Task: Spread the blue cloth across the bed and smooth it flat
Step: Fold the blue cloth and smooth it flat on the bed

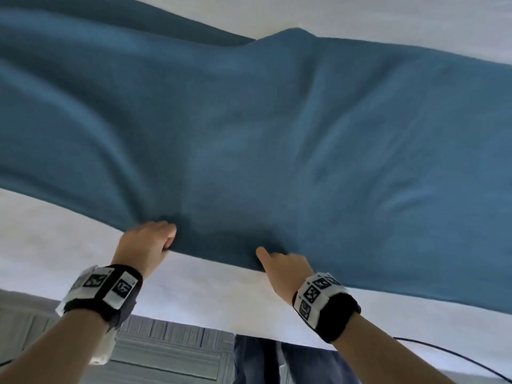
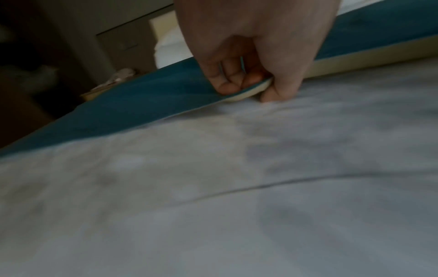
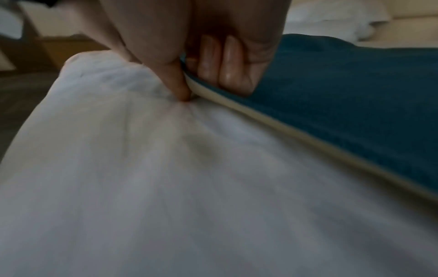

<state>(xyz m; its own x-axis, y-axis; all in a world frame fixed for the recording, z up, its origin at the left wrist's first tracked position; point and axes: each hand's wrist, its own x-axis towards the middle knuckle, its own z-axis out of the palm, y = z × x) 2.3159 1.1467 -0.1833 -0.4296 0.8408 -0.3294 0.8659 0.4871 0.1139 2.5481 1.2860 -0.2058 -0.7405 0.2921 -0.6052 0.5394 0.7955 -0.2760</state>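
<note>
A wide blue cloth (image 1: 277, 120) with a cream underside lies rippled across the white bed (image 1: 194, 295), running from the left edge to the right edge of the head view. My left hand (image 1: 151, 239) grips its near hem, fingers curled over the top and thumb under. About a hand's width to the right, my right hand (image 1: 279, 263) pinches the same hem. In the left wrist view the left hand (image 2: 246, 82) clamps the cream-lined edge of the cloth (image 2: 147, 101) just above the sheet (image 2: 213, 196). In the right wrist view the right hand (image 3: 208, 75) holds the cloth (image 3: 343, 97) likewise.
The bed's near edge (image 1: 180, 320) runs across the bottom of the head view, with grey patterned carpet (image 1: 155, 353) and my jeans (image 1: 263, 361) below it. A thin black cable (image 1: 457, 356) trails at the lower right. White pillows (image 3: 331, 16) lie beyond the cloth.
</note>
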